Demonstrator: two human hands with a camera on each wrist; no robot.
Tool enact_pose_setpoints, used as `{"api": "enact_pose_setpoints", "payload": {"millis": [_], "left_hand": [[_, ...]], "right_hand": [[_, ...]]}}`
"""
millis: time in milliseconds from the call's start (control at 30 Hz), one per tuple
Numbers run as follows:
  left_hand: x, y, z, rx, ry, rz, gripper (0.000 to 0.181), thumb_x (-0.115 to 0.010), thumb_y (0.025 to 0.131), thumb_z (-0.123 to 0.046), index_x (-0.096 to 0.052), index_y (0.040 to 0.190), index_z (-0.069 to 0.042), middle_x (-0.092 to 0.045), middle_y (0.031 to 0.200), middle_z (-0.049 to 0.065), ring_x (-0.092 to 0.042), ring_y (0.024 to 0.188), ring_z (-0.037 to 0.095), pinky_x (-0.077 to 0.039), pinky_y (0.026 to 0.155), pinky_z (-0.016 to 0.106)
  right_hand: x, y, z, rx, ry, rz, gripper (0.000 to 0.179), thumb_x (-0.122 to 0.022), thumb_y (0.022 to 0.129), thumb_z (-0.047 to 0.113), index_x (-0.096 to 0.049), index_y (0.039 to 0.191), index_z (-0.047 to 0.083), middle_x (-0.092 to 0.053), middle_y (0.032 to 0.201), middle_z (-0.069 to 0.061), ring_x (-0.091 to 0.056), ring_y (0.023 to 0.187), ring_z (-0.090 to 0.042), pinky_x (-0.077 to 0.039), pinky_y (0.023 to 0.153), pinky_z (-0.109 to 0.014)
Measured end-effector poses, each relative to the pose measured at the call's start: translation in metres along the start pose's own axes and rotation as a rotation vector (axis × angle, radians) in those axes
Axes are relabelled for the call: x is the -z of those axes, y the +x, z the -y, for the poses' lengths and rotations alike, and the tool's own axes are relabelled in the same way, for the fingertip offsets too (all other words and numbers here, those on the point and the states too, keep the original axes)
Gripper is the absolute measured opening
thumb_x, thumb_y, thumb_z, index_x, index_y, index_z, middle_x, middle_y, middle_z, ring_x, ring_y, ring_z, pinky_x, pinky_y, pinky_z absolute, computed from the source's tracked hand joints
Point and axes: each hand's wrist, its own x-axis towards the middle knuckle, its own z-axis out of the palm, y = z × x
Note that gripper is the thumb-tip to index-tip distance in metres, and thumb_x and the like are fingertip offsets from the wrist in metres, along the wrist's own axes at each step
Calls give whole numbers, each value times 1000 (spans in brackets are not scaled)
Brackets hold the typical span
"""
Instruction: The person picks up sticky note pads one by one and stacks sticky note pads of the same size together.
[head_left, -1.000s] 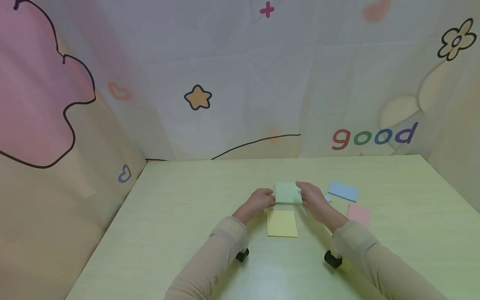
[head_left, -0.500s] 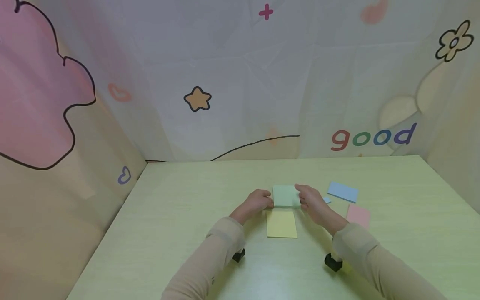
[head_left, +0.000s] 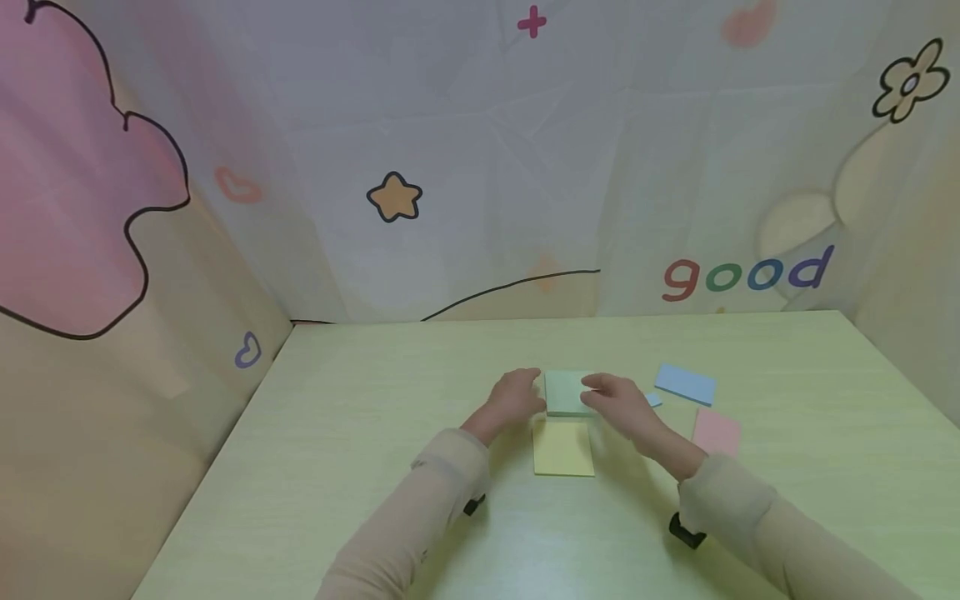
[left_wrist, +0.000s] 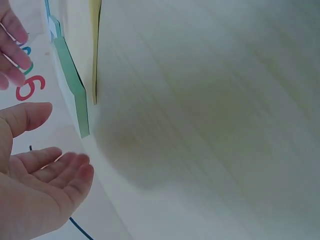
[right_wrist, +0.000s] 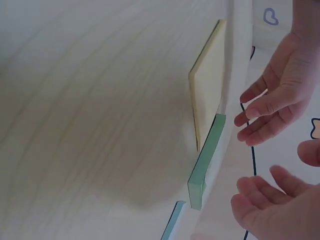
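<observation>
A green sticky note pad (head_left: 566,393) lies flat on the table, directly behind a thinner yellow pad (head_left: 563,448). My left hand (head_left: 514,396) hovers at the green pad's left edge, thumb and fingers spread apart and holding nothing. Over its right edge is my right hand (head_left: 619,405), which overlaps the pad in the head view. Both wrist views show a gap between the green pad (left_wrist: 72,87) and the loosely bent fingers. In the right wrist view the yellow pad (right_wrist: 209,82) lies beside the green one, with the right hand (right_wrist: 280,202) off to the side.
Right of the hands lie a blue pad (head_left: 686,384), a small light-blue piece (head_left: 654,400) and a pink pad (head_left: 717,431), partly behind the right forearm. A printed cloth backdrop (head_left: 480,208) rises at the table's (head_left: 300,467) back edge and sides.
The green pad has shifted slightly toward the yellow one. Both hands have let go of it; their fingers have loosened and lifted from its sides.
</observation>
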Motion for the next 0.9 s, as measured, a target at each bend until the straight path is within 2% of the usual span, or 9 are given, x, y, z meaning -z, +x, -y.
{"api": "enact_pose_setpoints", "payload": {"millis": [100,233,367,433,567,667,767,833,900], "left_hand": [[1,4,-1,-1,74,-27,61,-62,77,-12,-38,132,-2,-41,135,11,-39,124,25,-33,102,35],[1,8,0,-9,122,-18,67,-63,76,-11,-33,135,-4,-30,143,9,-32,129,25,-29,104,35],[-1,11,1,-37,163,5,71,-64,74,-11,-30,136,-5,-25,145,9,-29,131,24,-29,104,35],[-2,11,0,-54,187,20,72,-65,74,-12,-30,137,-4,-24,146,8,-28,132,22,-28,105,34],[-2,13,-2,-81,238,58,76,-67,73,-13,-27,137,-3,-23,146,9,-24,133,21,-25,107,32],[-3,16,-2,-97,251,76,77,-67,73,-13,-26,138,-2,-23,146,10,-23,134,21,-23,107,31],[-4,19,-1,-111,248,88,76,-65,74,-11,-25,138,-2,-23,146,11,-22,134,21,-21,108,30],[-5,20,0,-121,247,95,75,-64,74,-10,-25,138,-2,-23,146,11,-22,134,21,-20,108,30],[-6,21,1,-125,247,106,76,-63,74,-10,-24,138,-2,-22,146,11,-21,134,21,-20,109,29]], "right_hand": [[-3,-6,-2,126,-185,13,34,-48,88,15,-54,114,-5,-57,115,-21,-53,105,-35,-45,84,-45],[-7,-12,-7,266,-387,49,28,-53,85,11,-59,106,-5,-60,109,-20,-55,102,-35,-45,84,-47],[-11,-15,-10,346,-543,82,25,-57,80,7,-61,101,-6,-60,109,-21,-56,102,-36,-44,85,-46],[-13,-16,-9,356,-603,107,25,-58,79,7,-61,100,-6,-60,109,-22,-57,100,-36,-45,83,-45],[-16,-19,-9,357,-668,157,27,-57,77,5,-61,101,-7,-59,110,-24,-57,99,-36,-47,79,-44],[-16,-21,-10,389,-684,175,27,-57,75,4,-61,99,-7,-59,109,-24,-58,99,-36,-47,79,-44],[-16,-21,-14,431,-679,196,11,-57,73,3,-61,83,-2,-64,91,-12,-60,79,-23,-49,68,-33],[-16,-20,-16,453,-668,214,2,-57,72,3,-55,71,4,-57,76,-1,-50,64,-12,-42,58,-24],[-16,-19,-18,471,-669,229,15,-58,72,4,-47,64,10,-46,69,3,-36,58,-7,-32,53,-20]]}}
